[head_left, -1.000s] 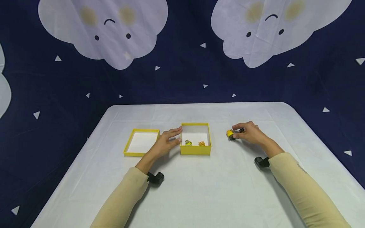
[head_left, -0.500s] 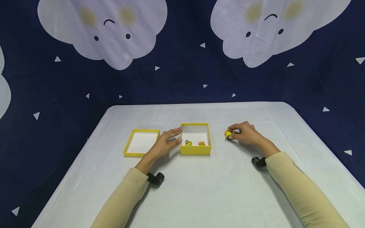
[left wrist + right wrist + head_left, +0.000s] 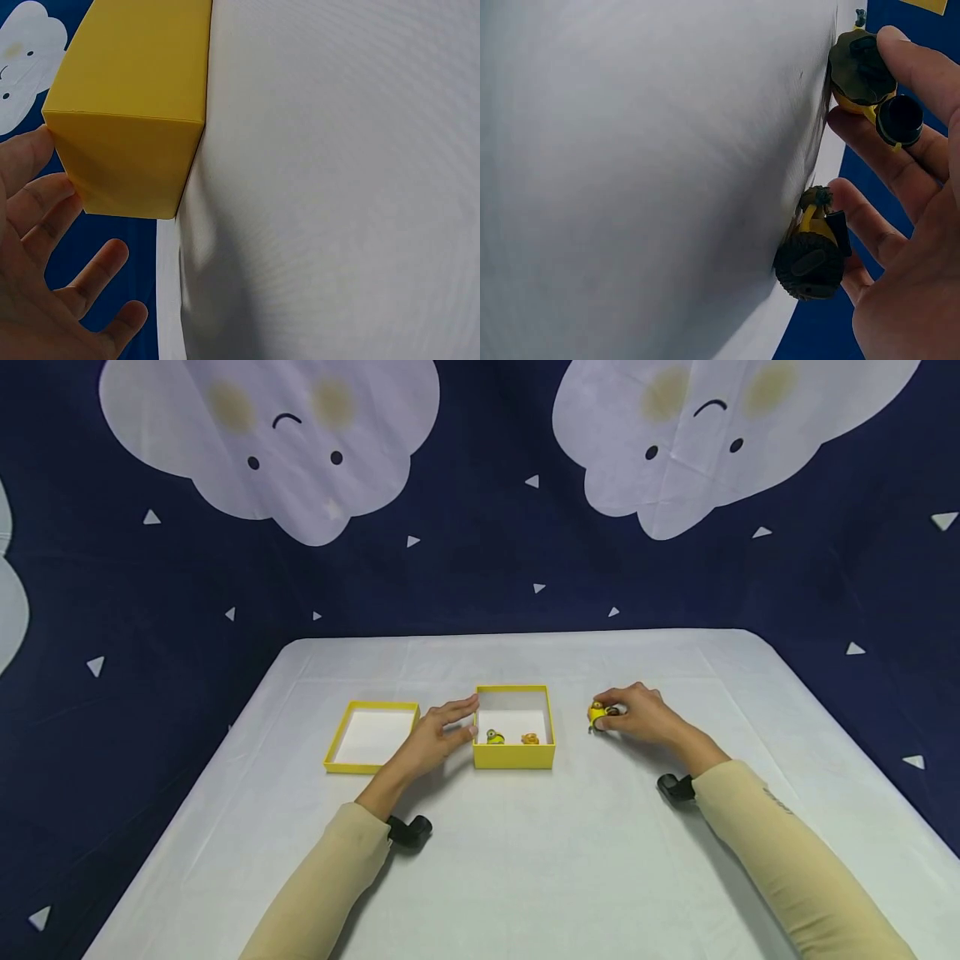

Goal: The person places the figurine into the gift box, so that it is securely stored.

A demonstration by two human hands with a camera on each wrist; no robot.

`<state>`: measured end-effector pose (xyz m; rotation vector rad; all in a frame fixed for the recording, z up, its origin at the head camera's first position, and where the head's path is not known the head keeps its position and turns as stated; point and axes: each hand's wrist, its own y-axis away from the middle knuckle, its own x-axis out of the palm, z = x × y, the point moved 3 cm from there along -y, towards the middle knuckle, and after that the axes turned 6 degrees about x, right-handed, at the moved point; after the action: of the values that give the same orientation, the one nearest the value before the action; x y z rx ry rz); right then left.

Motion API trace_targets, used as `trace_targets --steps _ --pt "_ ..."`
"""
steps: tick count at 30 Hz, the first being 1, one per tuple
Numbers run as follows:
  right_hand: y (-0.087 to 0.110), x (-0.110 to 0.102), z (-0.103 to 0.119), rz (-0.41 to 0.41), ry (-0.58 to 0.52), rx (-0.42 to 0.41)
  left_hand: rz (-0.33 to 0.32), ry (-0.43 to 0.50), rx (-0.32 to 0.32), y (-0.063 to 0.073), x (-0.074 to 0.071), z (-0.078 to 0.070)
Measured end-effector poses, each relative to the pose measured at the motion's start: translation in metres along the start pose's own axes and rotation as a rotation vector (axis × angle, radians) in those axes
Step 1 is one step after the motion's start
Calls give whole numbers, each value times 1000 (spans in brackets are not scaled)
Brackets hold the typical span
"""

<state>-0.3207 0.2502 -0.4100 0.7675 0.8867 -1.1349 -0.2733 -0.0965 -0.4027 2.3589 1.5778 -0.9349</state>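
My right hand (image 3: 643, 718) pinches a small yellow minion figurine (image 3: 597, 717) between thumb and fingers, close over the white table right of the box. In the right wrist view this figurine (image 3: 862, 69) shows its dark, scalloped underside. A second small figure, yellow and dark with a ribbed base (image 3: 810, 262), is near the lower fingers. My left hand (image 3: 433, 739) touches the left side of the open yellow box (image 3: 513, 757), fingers extended; the left wrist view shows fingertips (image 3: 56, 187) at the box edge. Inside the box are a minion figurine (image 3: 495, 737) and a small orange figure (image 3: 530, 738).
The yellow box lid (image 3: 372, 735), white inside, lies upturned left of the box, partly behind my left hand. A white cloth covers the table (image 3: 525, 860). Behind it hangs a dark blue curtain (image 3: 480, 585) with clouds.
My right hand has shifted a little to the left with the minion figurine, which has turned more upright. The left hand and the box have stayed in place.
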Motion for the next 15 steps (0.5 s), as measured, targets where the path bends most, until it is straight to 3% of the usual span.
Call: trace_targets --steps 15 --pt "2 -5 0 -59 -12 18 -2 -14 7 0 0 -1"
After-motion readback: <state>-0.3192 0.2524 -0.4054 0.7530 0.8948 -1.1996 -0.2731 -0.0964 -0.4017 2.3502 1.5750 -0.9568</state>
